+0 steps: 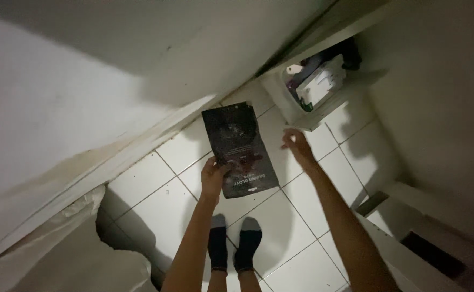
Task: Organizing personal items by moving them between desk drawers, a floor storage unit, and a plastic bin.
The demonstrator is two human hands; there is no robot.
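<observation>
Here I hold the dark flat package (241, 150) out over the white tiled floor (150, 189), my left hand (214, 174) pinching its lower edge. My right hand (296, 145) hovers open beside it, empty; it must close on the package's free edge next, I judge.

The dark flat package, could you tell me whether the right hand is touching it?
Apart. In the head view the right hand is open beside the dark flat package, with white floor tile visible between them; only the left hand grips its edge.

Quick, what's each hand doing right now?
Left hand: closed on the dark flat package.
Right hand: open, holding nothing.
</observation>
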